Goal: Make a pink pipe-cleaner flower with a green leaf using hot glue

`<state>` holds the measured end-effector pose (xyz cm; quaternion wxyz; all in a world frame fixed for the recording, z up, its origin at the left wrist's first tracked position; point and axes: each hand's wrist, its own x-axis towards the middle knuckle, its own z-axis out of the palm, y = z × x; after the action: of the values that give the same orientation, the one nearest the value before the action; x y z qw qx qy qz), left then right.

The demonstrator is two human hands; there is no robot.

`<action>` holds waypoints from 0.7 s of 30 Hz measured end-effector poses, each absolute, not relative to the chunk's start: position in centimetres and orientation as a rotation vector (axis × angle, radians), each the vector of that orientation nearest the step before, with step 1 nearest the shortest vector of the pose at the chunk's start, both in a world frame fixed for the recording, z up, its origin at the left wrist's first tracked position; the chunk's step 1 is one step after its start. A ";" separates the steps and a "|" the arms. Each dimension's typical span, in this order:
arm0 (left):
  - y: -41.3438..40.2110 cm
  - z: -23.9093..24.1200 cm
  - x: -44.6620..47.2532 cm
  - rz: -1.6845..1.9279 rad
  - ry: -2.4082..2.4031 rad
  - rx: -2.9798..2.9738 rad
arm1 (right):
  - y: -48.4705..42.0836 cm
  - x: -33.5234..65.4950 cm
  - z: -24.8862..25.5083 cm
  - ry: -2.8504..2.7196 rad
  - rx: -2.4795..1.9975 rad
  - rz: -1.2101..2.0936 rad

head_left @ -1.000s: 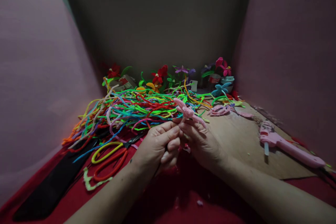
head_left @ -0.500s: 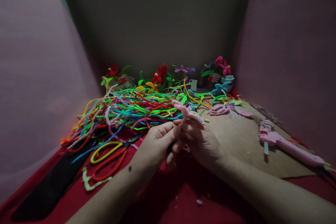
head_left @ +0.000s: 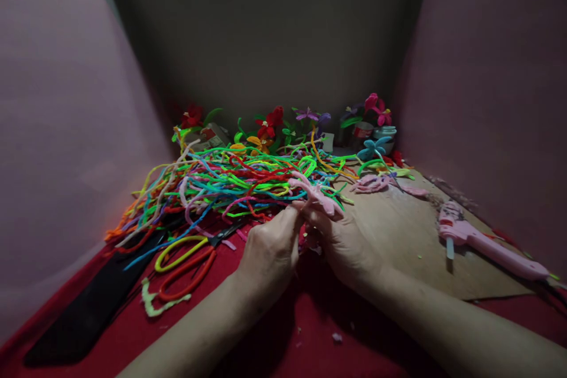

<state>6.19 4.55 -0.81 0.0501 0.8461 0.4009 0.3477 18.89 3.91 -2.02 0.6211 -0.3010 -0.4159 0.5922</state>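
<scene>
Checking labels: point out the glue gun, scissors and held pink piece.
Glue gun [head_left: 491,251]: head view, on its handle.
Scissors [head_left: 215,241]: head view, where the handles meet.
Held pink piece [head_left: 316,194]: head view, on its middle.

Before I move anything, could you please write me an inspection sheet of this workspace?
Surface: red cloth, with a brown board on the right.
Work in hand: a pink fuzzy piece, held up between the hands.
Clutter: tangled pile of coloured fuzzy stems, scissors, long black item, a small pink scrap.
Grips: left hand and right hand close together, fingers pinching the pink piece; exact hold partly hidden.
Cables: dark cord at the glue gun; far end out of view.
Surroundings: fuzzy flowers along the back, pale sides left and right.
</scene>
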 end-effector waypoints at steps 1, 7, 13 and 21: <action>4.6 -0.7 6.2 1.077 1.187 2.542 | 4.0 18.9 -2.0 -0.987 -0.692 1.335; 4.5 0.8 6.2 1.004 1.118 1.955 | 4.3 19.4 -2.1 -1.176 -0.779 1.238; 4.3 2.2 6.5 0.881 0.935 1.451 | 4.3 19.7 -1.3 -1.265 -0.705 1.152; 4.5 2.1 5.7 0.769 0.606 1.060 | 4.5 19.7 -1.7 -1.167 -0.578 1.365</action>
<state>5.73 4.52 2.09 0.7507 0.4853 0.2775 0.3521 19.70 4.46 -1.71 0.5871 -0.2481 -0.5006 0.5858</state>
